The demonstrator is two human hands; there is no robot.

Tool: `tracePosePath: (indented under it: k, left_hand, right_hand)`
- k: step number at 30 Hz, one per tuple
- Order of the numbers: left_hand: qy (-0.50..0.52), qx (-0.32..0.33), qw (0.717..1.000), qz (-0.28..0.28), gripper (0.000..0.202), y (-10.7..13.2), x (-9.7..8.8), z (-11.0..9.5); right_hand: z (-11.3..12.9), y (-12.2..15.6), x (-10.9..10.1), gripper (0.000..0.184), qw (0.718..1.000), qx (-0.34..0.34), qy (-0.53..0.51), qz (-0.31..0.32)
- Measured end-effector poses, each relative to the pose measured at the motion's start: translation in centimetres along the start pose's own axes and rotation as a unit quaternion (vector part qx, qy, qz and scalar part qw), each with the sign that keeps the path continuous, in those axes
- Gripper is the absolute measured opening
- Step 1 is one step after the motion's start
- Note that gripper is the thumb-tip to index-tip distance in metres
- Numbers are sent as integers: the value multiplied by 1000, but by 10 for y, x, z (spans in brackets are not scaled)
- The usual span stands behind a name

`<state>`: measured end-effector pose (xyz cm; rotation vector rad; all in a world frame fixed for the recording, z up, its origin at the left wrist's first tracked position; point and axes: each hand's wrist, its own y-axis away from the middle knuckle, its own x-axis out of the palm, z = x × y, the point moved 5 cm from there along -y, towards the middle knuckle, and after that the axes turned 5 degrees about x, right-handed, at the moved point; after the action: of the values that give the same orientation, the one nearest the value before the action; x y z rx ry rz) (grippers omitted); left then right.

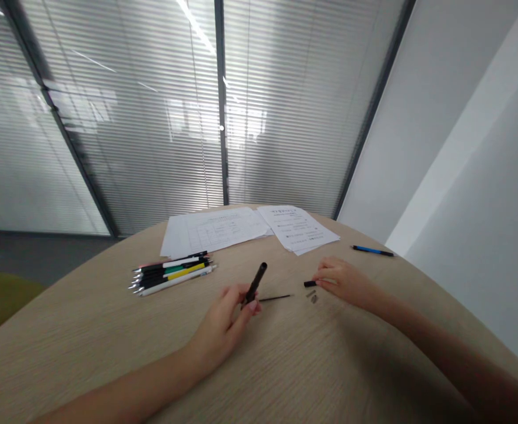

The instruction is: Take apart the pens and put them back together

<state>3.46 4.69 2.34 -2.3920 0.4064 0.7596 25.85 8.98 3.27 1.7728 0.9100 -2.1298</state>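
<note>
My left hand (229, 321) is closed round a black pen barrel (257, 280), which tilts up and away from the table. A thin black refill (275, 298) lies flat just right of that hand. My right hand (344, 280) rests on the wooden table (109, 353) with its fingertips pinched on a small black pen piece (309, 284). Two tiny grey parts (312, 296) lie beside it.
A bundle of several pens (173, 273) lies to the left of my hands. Printed sheets (215, 230) and a second stack of papers (298, 228) sit at the table's far edge. A blue pen (372, 250) lies alone at the right. Glass walls with blinds stand behind.
</note>
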Motion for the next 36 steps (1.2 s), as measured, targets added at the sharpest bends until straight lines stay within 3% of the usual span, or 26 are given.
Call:
tracePosePath:
  k: [5, 8, 16, 24, 36]
  left_hand:
    - [-100, 101, 990, 12, 14, 5, 2, -8]
    - [-132, 158, 979, 10, 14, 7, 4, -12]
    - [-172, 244, 954, 34, 23, 12, 11, -21]
    - [-194, 265, 944, 29, 22, 13, 10, -27]
    - [-188, 240, 952, 15, 21, 9, 8, -25]
  right_hand:
    - [40, 3, 3, 18, 998, -28, -7, -47]
    - [60, 7, 12, 29, 998, -44, 38, -38]
    - [62, 9, 24, 16, 996, -75, 24, -33]
    - [72, 10, 24, 8, 993, -101, 60, -30]
    - [81, 11, 24, 16, 969, -188, 139, -85]
